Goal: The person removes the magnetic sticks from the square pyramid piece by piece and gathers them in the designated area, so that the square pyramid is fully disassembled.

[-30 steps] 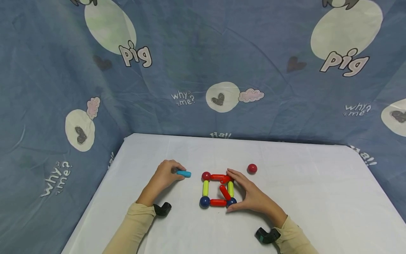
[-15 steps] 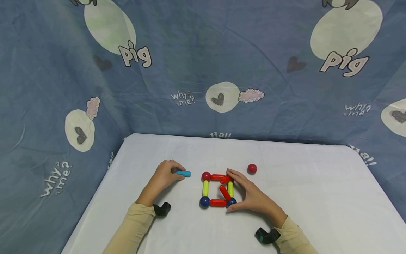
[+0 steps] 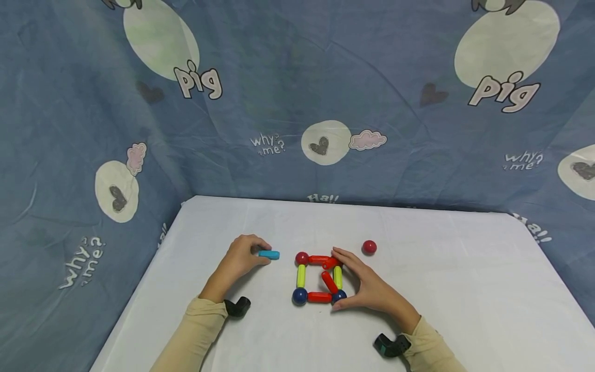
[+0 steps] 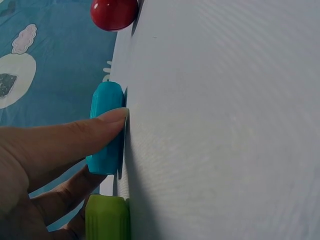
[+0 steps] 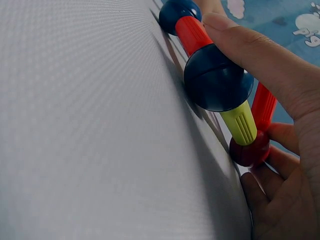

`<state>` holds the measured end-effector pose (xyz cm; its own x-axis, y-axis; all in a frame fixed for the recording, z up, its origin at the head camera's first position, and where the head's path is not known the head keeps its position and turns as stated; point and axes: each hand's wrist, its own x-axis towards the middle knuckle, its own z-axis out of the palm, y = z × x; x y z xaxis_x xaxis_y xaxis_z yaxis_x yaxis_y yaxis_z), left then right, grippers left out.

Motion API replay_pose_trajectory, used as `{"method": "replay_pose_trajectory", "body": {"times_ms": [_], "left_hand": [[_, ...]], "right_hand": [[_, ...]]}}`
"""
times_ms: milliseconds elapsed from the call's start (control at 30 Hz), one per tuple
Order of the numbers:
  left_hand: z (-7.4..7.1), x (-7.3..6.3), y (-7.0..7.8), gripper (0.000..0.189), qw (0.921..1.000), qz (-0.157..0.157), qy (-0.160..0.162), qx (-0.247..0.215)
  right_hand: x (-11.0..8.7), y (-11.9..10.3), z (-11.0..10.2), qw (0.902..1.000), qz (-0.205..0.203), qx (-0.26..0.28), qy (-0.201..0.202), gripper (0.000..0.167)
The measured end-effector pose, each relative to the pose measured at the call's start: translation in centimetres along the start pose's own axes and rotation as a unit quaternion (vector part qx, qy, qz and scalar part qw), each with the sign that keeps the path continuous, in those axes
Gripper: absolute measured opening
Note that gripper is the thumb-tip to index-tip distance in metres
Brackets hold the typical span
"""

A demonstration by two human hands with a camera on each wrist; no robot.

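A bright blue, ridged plastic rod with bevelled ends (image 3: 269, 254) is in the person's left hand (image 3: 244, 255), over the left half of a white-covered table (image 3: 432, 248); whether it touches the cloth cannot be told. The left thumb presses across its middle, in a pinch with fingers partly hidden behind. The rod looks light, stiff and hard to break; its smooth surface might slip a little, so the ridged middle seems the best place to hold, leaving both ends bare. Its long axis lies nearly level, side to side, the free right end pointing toward a flat, square frame of red and yellow-green plastic rods joined by glossy red and navy balls (image 3: 319, 297). The right hand (image 3: 367, 283) grips that frame's right side, thumb at the near navy ball, fingers curved round the far corner.
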<state>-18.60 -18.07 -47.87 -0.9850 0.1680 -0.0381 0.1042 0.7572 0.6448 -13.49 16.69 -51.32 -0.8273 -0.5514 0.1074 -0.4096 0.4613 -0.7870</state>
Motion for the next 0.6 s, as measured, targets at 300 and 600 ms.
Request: {"method": "replay_pose_trajectory", "body": {"times_ms": [300, 600], "left_hand": [[0.0, -0.2, 0.4, 0.034, 0.9998, -0.013, 0.005, 0.015], [-0.5, -0.7, 2.0, 0.035, 0.9999, -0.004, -0.002, 0.013]], "right_hand": [[0.0, -0.1, -0.1, 1.0000, 0.002, 0.000, 0.000, 0.114], [0.0, -0.1, 0.0, 1.0000, 0.001, 0.003, -0.001, 0.113]]}}
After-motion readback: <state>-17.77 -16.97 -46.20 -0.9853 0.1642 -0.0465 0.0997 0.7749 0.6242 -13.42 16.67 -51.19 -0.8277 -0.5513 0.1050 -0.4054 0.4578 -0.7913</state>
